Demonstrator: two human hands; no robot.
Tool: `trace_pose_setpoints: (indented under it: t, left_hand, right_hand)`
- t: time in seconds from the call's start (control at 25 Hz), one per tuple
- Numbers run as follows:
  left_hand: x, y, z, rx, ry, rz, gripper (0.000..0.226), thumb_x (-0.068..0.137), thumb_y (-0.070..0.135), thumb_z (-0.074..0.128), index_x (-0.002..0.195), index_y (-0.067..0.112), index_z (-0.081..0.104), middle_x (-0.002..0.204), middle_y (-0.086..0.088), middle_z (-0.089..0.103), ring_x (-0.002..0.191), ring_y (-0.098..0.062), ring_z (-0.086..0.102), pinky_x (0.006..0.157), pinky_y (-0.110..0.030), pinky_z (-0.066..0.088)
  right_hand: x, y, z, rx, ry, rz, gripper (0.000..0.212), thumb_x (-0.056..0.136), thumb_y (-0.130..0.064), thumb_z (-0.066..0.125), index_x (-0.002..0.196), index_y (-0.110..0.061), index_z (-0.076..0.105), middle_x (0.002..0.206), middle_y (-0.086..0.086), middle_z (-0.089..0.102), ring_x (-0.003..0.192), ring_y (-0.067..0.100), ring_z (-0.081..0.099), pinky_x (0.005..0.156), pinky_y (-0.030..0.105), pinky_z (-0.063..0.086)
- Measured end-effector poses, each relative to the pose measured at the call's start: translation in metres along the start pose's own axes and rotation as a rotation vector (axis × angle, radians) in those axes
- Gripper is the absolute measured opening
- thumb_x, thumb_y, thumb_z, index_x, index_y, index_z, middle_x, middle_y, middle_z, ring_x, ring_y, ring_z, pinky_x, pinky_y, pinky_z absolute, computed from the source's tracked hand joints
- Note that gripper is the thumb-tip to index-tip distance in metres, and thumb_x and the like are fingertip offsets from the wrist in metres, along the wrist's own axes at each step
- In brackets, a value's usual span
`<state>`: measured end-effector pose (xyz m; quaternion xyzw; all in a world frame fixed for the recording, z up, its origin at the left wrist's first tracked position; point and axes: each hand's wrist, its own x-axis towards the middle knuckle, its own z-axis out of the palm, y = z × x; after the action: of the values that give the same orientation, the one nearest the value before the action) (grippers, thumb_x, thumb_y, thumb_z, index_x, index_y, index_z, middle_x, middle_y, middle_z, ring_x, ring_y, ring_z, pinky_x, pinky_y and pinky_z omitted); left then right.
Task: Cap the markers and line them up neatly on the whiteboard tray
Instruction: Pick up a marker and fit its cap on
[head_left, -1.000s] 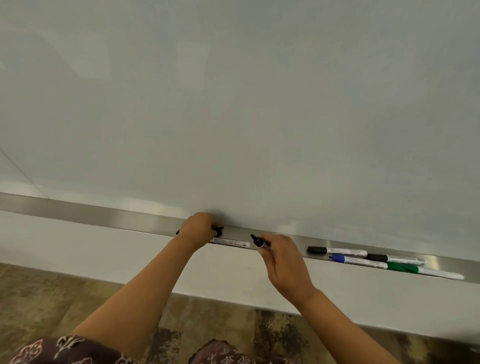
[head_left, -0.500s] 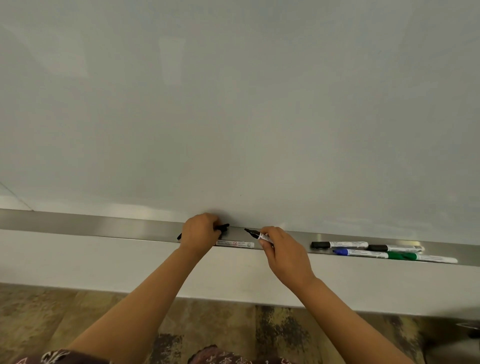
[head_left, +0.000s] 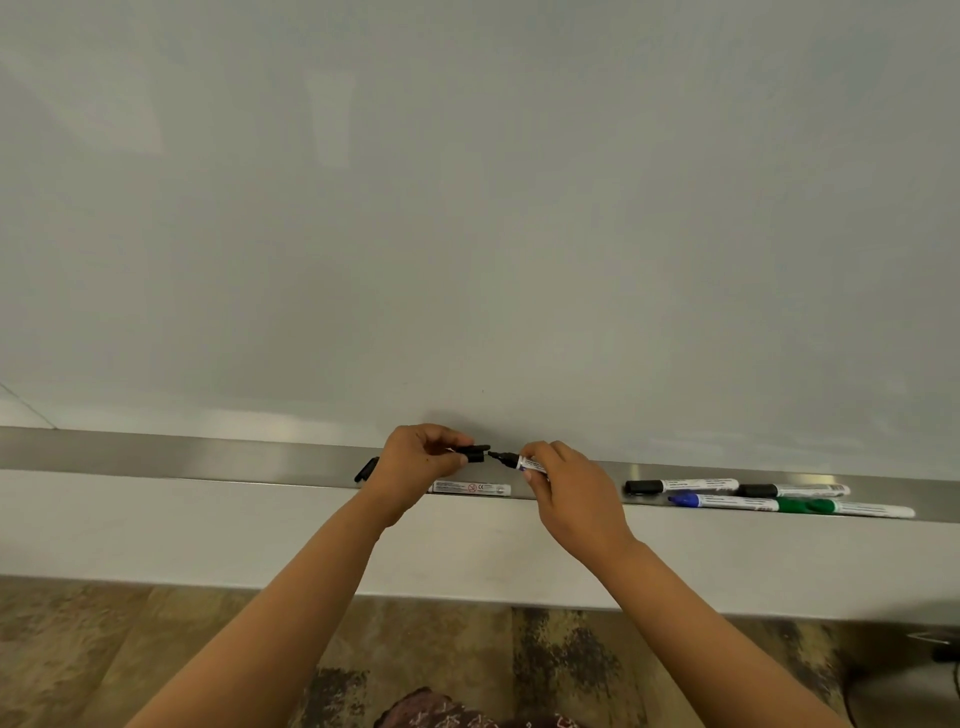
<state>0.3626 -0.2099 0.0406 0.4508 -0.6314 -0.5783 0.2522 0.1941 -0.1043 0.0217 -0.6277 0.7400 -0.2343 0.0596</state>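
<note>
My left hand (head_left: 415, 462) pinches a small black plastic cap (head_left: 475, 453) and my right hand (head_left: 571, 493) grips a white-barrelled marker with a bare black tip (head_left: 519, 461). Both are raised just above the long brushed-metal whiteboard tray (head_left: 182, 454), near its middle, with the cap's mouth and the tip almost touching but not yet joined. I judge this capping to be the step in hand.

Toward the tray's right end, four markers already look capped: a white marker with a black cap (head_left: 680, 486), a second black-capped white marker (head_left: 792, 490), a white marker with a blue cap (head_left: 727, 501) and a white marker with a green cap (head_left: 852, 508). They lie in two rough rows end to end, not yet one tidy line.

Still left: another white marker (head_left: 470, 488) lies at the tray's front edge below my hands, its tip end hidden by my left hand, so I cannot tell whether it is capped. A black piece (head_left: 366, 469) shows left of my wrist, perhaps a loose cap.

That marker's label carries a crossed-circle symbol and a CE mark; the smaller print is too fine to read.
</note>
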Motion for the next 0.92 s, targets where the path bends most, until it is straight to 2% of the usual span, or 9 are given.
trace_pose_setpoints:
  t: [0.24,0.32,0.44,0.52,0.6,0.68,0.8,0.92]
  left_hand:
    - [-0.001,0.008,0.008,-0.029,-0.058,0.008,0.021,0.078,-0.004,0.067,0.099,0.001,0.069,0.078,-0.002,0.068,0.07,-0.01,0.063,0.058,-0.003,0.05]
    - [-0.002,0.013,0.009,-0.082,-0.077,-0.005,0.019,0.076,-0.003,0.069,0.094,0.002,0.07,0.077,-0.005,0.068,0.068,-0.013,0.064,0.058,-0.007,0.052]
    - [-0.003,0.02,0.012,-0.117,-0.121,-0.051,0.014,0.073,0.001,0.073,0.087,0.004,0.071,0.075,-0.01,0.069,0.062,-0.014,0.067,0.058,-0.014,0.055]
    - [-0.005,0.022,0.016,-0.071,-0.153,-0.08,0.014,0.072,0.005,0.074,0.086,0.004,0.072,0.076,-0.011,0.071,0.062,-0.012,0.067,0.06,-0.016,0.057]
    - [-0.006,0.023,0.02,-0.078,-0.193,-0.104,0.015,0.075,0.009,0.072,0.089,0.002,0.073,0.081,-0.014,0.072,0.065,-0.012,0.068,0.061,-0.017,0.057]
    - [-0.006,0.023,0.021,-0.13,-0.226,-0.125,0.019,0.08,0.012,0.068,0.092,-0.003,0.071,0.087,-0.02,0.071,0.07,-0.017,0.069,0.063,-0.02,0.059]
    - [-0.005,0.023,0.019,-0.123,-0.217,-0.12,0.023,0.083,0.017,0.065,0.095,-0.003,0.07,0.088,-0.018,0.072,0.076,-0.022,0.069,0.069,-0.023,0.06]
    - [-0.001,0.018,0.014,-0.028,-0.111,-0.071,0.016,0.084,0.015,0.063,0.093,0.003,0.07,0.08,-0.008,0.071,0.072,-0.017,0.066,0.063,-0.02,0.057]
  right_hand:
    - [0.005,-0.004,-0.001,-0.032,-0.058,-0.065,0.022,0.095,-0.024,0.043,0.115,-0.022,0.053,0.107,0.001,0.063,0.09,0.024,0.057,0.074,0.035,0.04]
    - [0.006,-0.007,-0.003,-0.064,-0.049,-0.079,0.024,0.095,-0.033,0.041,0.112,-0.022,0.053,0.104,-0.001,0.064,0.091,0.023,0.057,0.077,0.035,0.038]
    - [0.008,-0.013,-0.006,-0.162,-0.013,-0.012,0.052,0.079,-0.072,0.038,0.082,-0.023,0.054,0.078,-0.006,0.058,0.076,0.017,0.05,0.075,0.036,0.034]
    - [0.012,-0.017,-0.01,-0.203,0.007,0.056,0.065,0.062,-0.087,0.034,0.059,-0.023,0.045,0.059,-0.01,0.047,0.064,0.015,0.043,0.073,0.036,0.033]
    - [0.016,-0.02,-0.013,-0.19,0.026,0.084,0.066,0.06,-0.085,0.04,0.046,-0.02,0.039,0.044,-0.009,0.04,0.052,0.016,0.043,0.069,0.034,0.034]
    - [0.017,-0.022,-0.014,-0.166,0.035,0.092,0.064,0.064,-0.077,0.045,0.042,-0.018,0.04,0.038,-0.006,0.038,0.044,0.018,0.042,0.06,0.028,0.032]
    - [0.015,-0.019,-0.015,-0.153,0.058,0.08,0.062,0.059,-0.076,0.033,0.04,-0.018,0.039,0.035,-0.005,0.034,0.039,0.018,0.038,0.043,0.019,0.016]
    - [0.017,-0.009,-0.014,-0.131,0.051,0.102,0.062,0.058,-0.075,0.028,0.041,-0.017,0.042,0.034,-0.006,0.029,0.04,0.018,0.038,0.042,0.018,0.012]
